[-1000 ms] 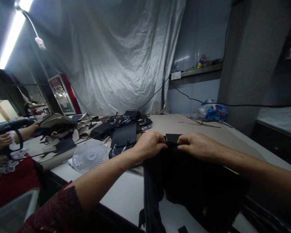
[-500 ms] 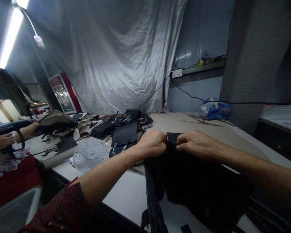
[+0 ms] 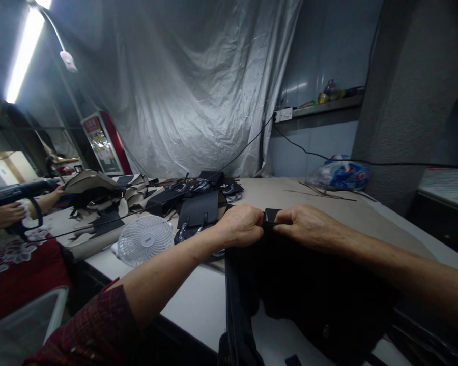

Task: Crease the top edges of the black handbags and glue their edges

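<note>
A black bag (image 3: 313,290) hangs upright in front of me, its upper edge held in both hands. My left hand (image 3: 242,226) is closed around the edge at the left corner. With thumb and fingers pinched, my right hand (image 3: 301,223) grips the same edge just to the right. A small dark flat piece (image 3: 273,214) shows in the gap between the hands; whether it belongs to the bag I cannot tell. The bag's interior is too dark to make out, and my fingertips are partly hidden.
A white fan (image 3: 145,240) stands left of my forearm. Behind it lie dark bag pieces (image 3: 198,209) with wrapped handles. At far left a co-worker's hands (image 3: 7,216) hold a heat-gun-like tool (image 3: 21,192). A cable crosses the table (image 3: 198,290). A plastic bag (image 3: 339,173) lies at the back right.
My right fingertips have moved slightly left along the bag's edge, closer to my left hand. The view has shifted a little. Both hands keep their hold.
</note>
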Motion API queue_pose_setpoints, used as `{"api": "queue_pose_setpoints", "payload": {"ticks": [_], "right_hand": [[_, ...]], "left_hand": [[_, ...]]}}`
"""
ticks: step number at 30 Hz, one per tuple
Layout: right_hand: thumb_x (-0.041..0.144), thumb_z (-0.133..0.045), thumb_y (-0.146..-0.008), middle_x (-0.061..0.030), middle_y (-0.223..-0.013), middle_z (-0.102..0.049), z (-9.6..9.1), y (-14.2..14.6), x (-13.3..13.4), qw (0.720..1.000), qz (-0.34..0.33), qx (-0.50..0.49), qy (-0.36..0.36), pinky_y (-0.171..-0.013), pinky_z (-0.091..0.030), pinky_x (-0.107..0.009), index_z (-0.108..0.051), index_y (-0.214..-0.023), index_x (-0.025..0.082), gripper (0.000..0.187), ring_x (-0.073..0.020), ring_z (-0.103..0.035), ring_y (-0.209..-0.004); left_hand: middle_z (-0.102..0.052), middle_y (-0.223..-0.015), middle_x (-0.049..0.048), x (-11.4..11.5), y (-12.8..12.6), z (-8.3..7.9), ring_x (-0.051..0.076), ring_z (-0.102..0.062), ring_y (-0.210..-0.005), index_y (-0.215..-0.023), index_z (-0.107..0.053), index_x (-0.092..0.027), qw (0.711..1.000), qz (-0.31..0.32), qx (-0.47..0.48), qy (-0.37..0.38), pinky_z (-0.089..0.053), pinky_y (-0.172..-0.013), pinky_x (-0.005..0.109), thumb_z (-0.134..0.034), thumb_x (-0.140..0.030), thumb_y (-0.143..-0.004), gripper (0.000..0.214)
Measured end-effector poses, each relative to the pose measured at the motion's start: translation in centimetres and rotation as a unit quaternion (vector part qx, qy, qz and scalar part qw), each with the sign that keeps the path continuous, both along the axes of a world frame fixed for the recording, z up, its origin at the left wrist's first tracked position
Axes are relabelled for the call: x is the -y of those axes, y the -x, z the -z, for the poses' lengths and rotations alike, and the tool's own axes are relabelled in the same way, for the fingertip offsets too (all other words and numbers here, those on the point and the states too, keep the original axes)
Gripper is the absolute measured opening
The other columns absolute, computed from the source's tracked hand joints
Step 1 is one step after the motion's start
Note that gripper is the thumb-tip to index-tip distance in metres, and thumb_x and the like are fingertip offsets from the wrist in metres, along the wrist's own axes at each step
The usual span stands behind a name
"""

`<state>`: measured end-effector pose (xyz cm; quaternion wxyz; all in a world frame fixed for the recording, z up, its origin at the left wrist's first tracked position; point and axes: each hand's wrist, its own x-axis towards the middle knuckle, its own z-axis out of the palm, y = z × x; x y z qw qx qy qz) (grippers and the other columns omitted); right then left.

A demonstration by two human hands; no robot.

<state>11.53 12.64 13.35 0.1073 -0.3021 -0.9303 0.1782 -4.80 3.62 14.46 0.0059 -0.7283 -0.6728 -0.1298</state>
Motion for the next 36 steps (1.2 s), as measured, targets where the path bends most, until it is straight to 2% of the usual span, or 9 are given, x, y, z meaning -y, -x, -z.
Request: {"api": "queue_pose_setpoints", "payload": {"ticks": [6,11,17,21,27,30,36], "right_hand": [[0.035,-0.051,-0.074,0.0010,-0.060,-0.061,-0.7,0.6,0.0,0.999,0.031,0.026,0.023,-0.048,-0.030,-0.026,-0.069,-0.076,0.022,0.021,-0.0143,-0.055,-0.055],[0.031,-0.050,-0.074,-0.0002,-0.057,-0.058,-1.0,1.1,0.0,0.999,0.040,0.031,-0.013,-0.049,-0.029,-0.027,-0.068,-0.071,0.022,0.021,-0.0148,-0.053,-0.055],[0.036,-0.053,-0.077,0.0010,-0.068,-0.063,-0.6,1.6,-0.6,0.998,-0.055,-0.020,0.031,-0.053,-0.032,-0.024,-0.068,-0.083,0.021,0.022,-0.0141,-0.055,-0.061],[0.035,-0.054,-0.078,0.0018,-0.065,-0.062,-0.6,1.9,-0.9,0.999,-0.044,-0.018,0.016,-0.053,-0.032,-0.024,-0.068,-0.080,0.022,0.019,-0.0136,-0.054,-0.061],[0.032,-0.054,-0.079,0.0021,-0.064,-0.061,-0.6,2.1,-0.9,0.999,-0.035,-0.007,-0.007,-0.054,-0.033,-0.024,-0.067,-0.078,0.022,0.017,-0.0132,-0.055,-0.061],[0.031,-0.054,-0.078,0.0017,-0.064,-0.061,-0.9,2.4,-0.6,1.000,-0.022,0.000,-0.003,-0.055,-0.034,-0.025,-0.068,-0.079,0.022,0.016,-0.0139,-0.056,-0.062],[0.028,-0.054,-0.078,0.0022,-0.074,-0.067,-1.2,2.9,-0.3,0.993,-0.093,-0.032,0.062,-0.061,-0.039,-0.025,-0.071,-0.086,0.022,0.020,-0.0156,-0.059,-0.070]], "left_hand": [[-0.061,-0.060,0.0029,-0.2,-0.1,0.2,0.015,-0.052,-0.057,-0.068,-0.067,-0.018,1.000,0.000,0.002,-0.011,-0.030,-0.051,0.025,-0.051,-0.019,-0.068,0.016],[-0.056,-0.055,-0.0001,-0.2,0.2,0.3,0.013,-0.049,-0.053,-0.060,-0.060,-0.017,0.999,0.018,0.019,-0.029,-0.027,-0.049,0.024,-0.053,-0.018,-0.067,0.010],[-0.057,-0.058,-0.0030,0.5,1.5,0.6,0.011,-0.051,-0.056,-0.066,-0.063,-0.018,0.995,-0.001,0.098,-0.026,-0.030,-0.050,0.021,-0.066,-0.029,-0.069,0.013],[-0.059,-0.061,-0.0034,1.3,2.1,0.4,0.011,-0.052,-0.058,-0.070,-0.063,-0.017,0.993,0.009,0.119,-0.023,-0.032,-0.050,0.020,-0.072,-0.033,-0.066,0.019],[-0.068,-0.072,0.0007,2.2,2.6,0.0,0.012,-0.059,-0.066,-0.077,-0.069,-0.015,0.990,0.007,0.140,-0.017,-0.040,-0.059,0.020,-0.065,-0.026,-0.074,0.012],[-0.068,-0.070,0.0013,2.3,2.5,-0.1,0.012,-0.060,-0.064,-0.075,-0.070,-0.015,0.991,-0.003,0.129,-0.020,-0.040,-0.057,0.021,-0.062,-0.026,-0.075,0.013],[-0.066,-0.066,0.0003,2.4,2.4,0.0,0.012,-0.058,-0.060,-0.072,-0.068,-0.015,0.994,-0.010,0.104,-0.034,-0.037,-0.054,0.021,-0.058,-0.022,-0.073,0.013]]}}
